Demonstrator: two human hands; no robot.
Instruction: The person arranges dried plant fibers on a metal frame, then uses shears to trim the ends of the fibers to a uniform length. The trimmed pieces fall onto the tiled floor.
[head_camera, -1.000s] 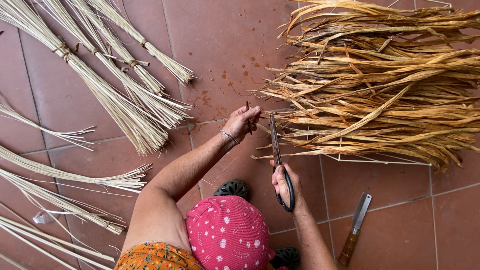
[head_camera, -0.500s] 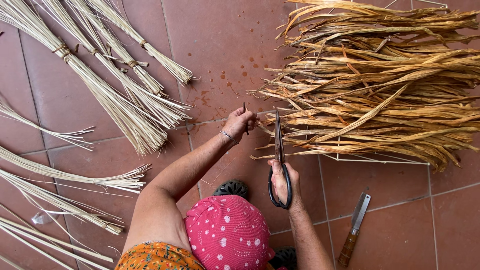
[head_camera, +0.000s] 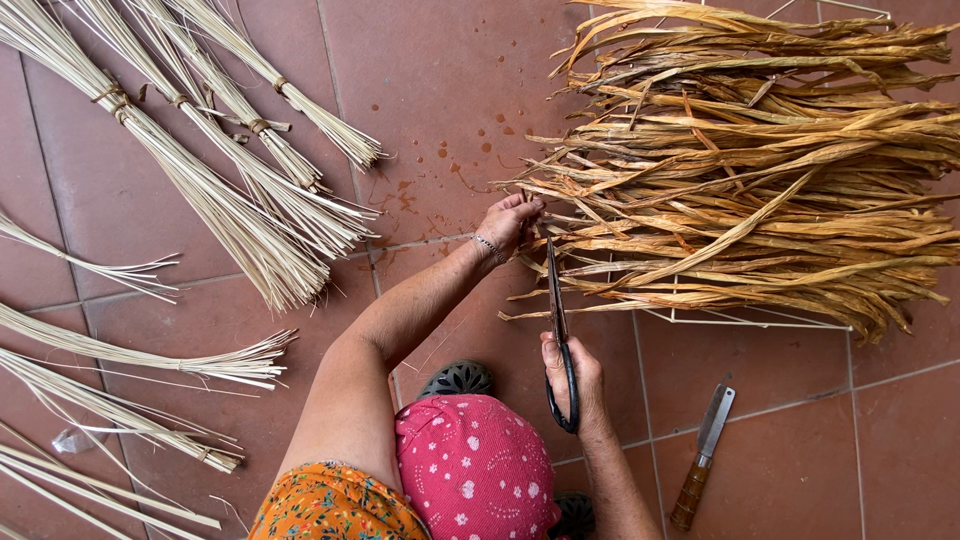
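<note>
Terracotta tile floor (head_camera: 450, 70), damp spots. Your left hand (head_camera: 508, 222) pinches dried leaves (head_camera: 760, 190); your right hand (head_camera: 572, 378) grips long scissors (head_camera: 558, 320). Knife (head_camera: 704, 456) nearby.

Bare tiled floor (head_camera: 440, 90) between pale reed bundles (head_camera: 230, 170) and dried-leaf pile (head_camera: 760, 170).

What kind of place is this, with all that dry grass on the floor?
Probably a home patio or workroom for handcraft. The red tiled floor holds a pile of dried leaves and tied bundles of pale straw. The right hand holds scissors; a knife lies nearby.
</note>
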